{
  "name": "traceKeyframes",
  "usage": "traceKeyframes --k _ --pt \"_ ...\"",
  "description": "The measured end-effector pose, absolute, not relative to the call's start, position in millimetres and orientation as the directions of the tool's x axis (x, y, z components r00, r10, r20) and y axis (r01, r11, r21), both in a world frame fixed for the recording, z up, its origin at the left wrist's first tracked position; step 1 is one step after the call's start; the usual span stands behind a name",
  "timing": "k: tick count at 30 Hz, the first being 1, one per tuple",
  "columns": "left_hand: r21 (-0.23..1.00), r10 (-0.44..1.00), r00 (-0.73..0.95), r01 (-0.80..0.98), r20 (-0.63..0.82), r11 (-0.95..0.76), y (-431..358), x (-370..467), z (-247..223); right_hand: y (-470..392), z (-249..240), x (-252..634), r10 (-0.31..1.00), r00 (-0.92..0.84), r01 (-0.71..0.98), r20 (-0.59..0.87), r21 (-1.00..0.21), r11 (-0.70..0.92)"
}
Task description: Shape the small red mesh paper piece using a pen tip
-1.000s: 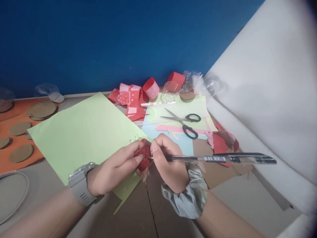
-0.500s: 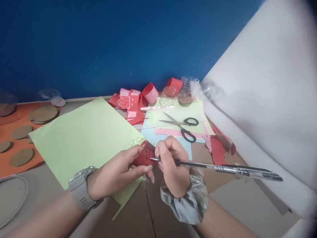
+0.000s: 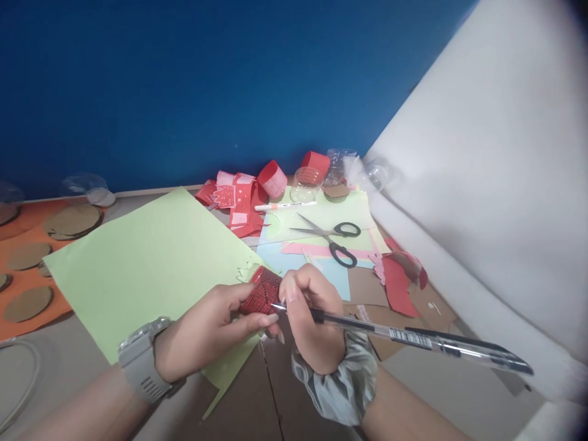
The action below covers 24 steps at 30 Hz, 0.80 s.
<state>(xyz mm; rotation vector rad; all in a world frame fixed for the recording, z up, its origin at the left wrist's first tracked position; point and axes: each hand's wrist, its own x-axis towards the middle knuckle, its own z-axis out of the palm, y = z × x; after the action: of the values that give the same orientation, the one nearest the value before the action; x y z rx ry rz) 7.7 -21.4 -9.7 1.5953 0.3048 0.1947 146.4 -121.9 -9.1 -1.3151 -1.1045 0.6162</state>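
A small red paper tube [image 3: 263, 293] covered in a black crosshatch pattern is pinched between the thumb and fingers of my left hand [image 3: 220, 331]. My right hand [image 3: 316, 318] grips a clear-barrelled black ballpoint pen [image 3: 413, 339], its tip touching or very near the tube's right side. The pen's long back end points to the right. Under the left hand lies a large light green paper sheet [image 3: 151, 257], with a jagged cut piece [image 3: 248, 269] of green paper just behind the tube.
Black-handled scissors [image 3: 331, 234] rest open on stacked coloured paper, near a white marker [image 3: 285, 206]. Red paper rings [image 3: 272, 179] and clear plastic cups [image 3: 307, 185] stand along the blue wall. Cardboard discs [image 3: 28, 304] lie on orange paper at left; red scraps [image 3: 399, 286] lie at right.
The view has shifted slightly, so the table's things sit a little lower and further left. Both hands keep their holds, and the pen's back end has dipped.
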Motion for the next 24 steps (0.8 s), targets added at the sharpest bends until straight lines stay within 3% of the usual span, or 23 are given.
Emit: traceKeyframes --k 4,24 --pt "0.997 0.318 0.946 0.071 -0.059 -0.028 -21.9 7.8 -10.4 -122.4 -9.2 146.8 0.866 0.394 0.238 0.307 -0.944 0.227" --pt "0.993 0.206 0.975 0.067 -0.086 0.1 -20.0 9.9 -3.9 -118.7 -4.7 144.5 0.934 0.35 -0.061 0.072 -0.993 0.099"
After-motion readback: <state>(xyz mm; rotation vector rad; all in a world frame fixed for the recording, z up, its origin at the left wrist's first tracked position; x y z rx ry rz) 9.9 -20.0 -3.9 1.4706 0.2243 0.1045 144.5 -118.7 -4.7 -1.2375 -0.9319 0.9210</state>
